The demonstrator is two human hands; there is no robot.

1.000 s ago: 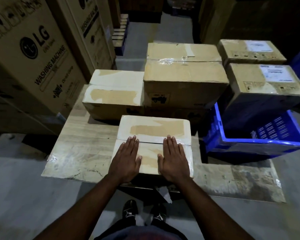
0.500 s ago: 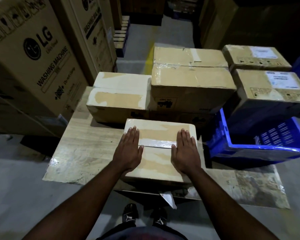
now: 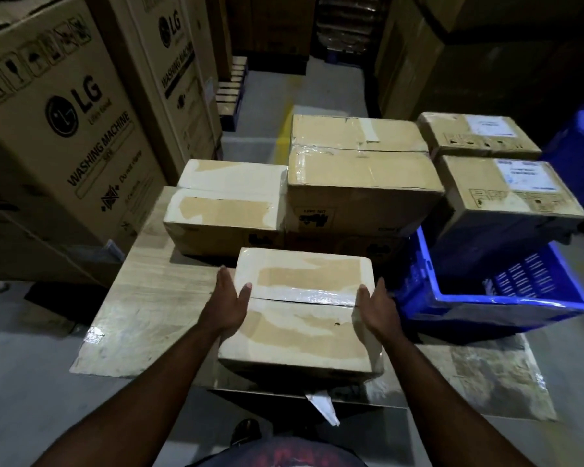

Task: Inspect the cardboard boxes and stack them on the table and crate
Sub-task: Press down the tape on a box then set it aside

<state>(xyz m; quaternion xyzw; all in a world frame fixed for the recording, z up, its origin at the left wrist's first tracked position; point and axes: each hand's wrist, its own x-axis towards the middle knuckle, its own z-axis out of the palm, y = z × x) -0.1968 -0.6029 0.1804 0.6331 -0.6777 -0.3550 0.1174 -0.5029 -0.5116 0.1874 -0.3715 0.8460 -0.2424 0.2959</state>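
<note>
left hand and right hand press flat, fingers straight, on opposite sides of taped cardboard box; probably stiff, slick tape: clamp low.

A warehouse: tall washing-machine cartons stand stacked on the left. More big cartons line the far right. A bare concrete floor runs as an aisle between them, with taped boxes and a blue crate nearer.
</note>
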